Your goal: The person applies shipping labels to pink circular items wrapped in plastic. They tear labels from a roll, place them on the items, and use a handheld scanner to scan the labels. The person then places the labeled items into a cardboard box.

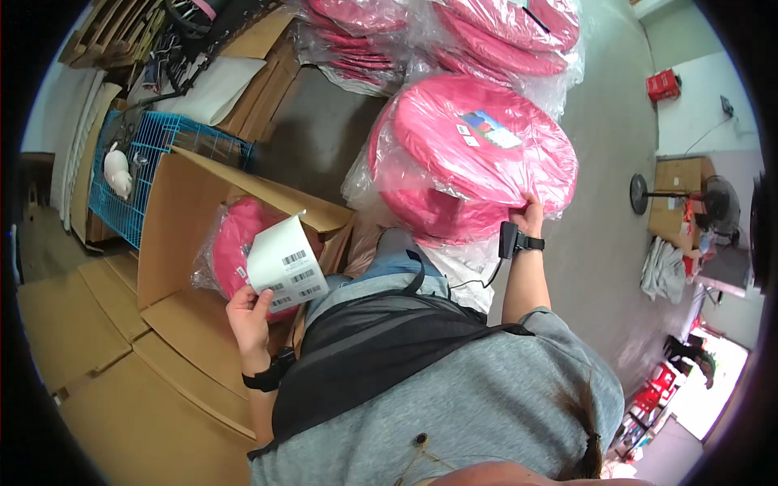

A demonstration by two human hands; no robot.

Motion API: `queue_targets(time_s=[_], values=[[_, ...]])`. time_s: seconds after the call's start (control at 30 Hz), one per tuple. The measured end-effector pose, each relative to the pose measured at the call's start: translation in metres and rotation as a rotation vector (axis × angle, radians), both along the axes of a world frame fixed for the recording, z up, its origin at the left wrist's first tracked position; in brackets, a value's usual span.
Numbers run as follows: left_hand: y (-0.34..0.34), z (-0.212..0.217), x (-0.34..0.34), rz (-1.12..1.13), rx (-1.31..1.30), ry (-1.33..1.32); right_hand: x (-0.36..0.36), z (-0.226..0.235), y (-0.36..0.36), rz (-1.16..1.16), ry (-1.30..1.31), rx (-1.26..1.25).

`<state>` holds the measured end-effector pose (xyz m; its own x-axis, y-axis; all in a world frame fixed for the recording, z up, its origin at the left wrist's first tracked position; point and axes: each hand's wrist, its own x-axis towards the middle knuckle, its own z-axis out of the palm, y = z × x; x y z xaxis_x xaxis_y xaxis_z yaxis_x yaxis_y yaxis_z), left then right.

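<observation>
My left hand (250,322) pinches the lower corner of a white sheet of barcode labels (284,263), which curls slightly at its top. Behind the sheet, an open cardboard box (182,219) holds a pink plastic-wrapped item (235,243), partly covered by the labels. On the right, my right hand (528,217) grips the near edge of a round, flat pink item in clear plastic (462,146), with the thumb on top. A coloured picture label and a small white sticker show through its wrapping. It lies on top of a stack of similar pink items.
More wrapped pink discs (502,36) are piled beyond the stack. A blue wire cage (146,178) with a white animal-shaped thing stands left of the box. Flattened cardboard (97,364) covers the lower left. Grey floor (604,162) runs along the right, with a black fan (639,194) farther off.
</observation>
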<state>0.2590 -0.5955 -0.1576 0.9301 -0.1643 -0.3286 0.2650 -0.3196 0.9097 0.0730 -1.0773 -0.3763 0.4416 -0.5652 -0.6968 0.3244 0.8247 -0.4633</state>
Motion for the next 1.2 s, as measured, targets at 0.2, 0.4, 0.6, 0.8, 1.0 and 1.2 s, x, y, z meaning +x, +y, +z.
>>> queue_targets(time_s=[0.2,0.4,0.6,0.8,1.0,1.2], values=[[0.009,-0.006,-0.021,0.14,-0.031,-0.106,0.045,0.033,-0.085,0.001,-0.074,-0.146],[0.08,0.013,-0.038,0.42,-0.061,-0.245,0.098,0.175,-0.041,0.083,-0.23,-0.38],[0.087,-0.029,-0.076,0.691,0.071,-0.324,0.099,0.246,-0.034,0.165,-0.118,-0.586],[0.081,-0.157,-0.072,0.945,-0.124,-0.396,0.186,0.208,-0.02,0.538,-0.366,-0.736],[0.065,-0.203,-0.069,1.103,-0.149,-0.408,0.327,0.161,0.034,0.74,-0.556,-1.656],[0.055,-0.19,-0.086,1.227,0.03,-0.354,0.488,0.09,0.194,1.193,-0.467,-0.398]])
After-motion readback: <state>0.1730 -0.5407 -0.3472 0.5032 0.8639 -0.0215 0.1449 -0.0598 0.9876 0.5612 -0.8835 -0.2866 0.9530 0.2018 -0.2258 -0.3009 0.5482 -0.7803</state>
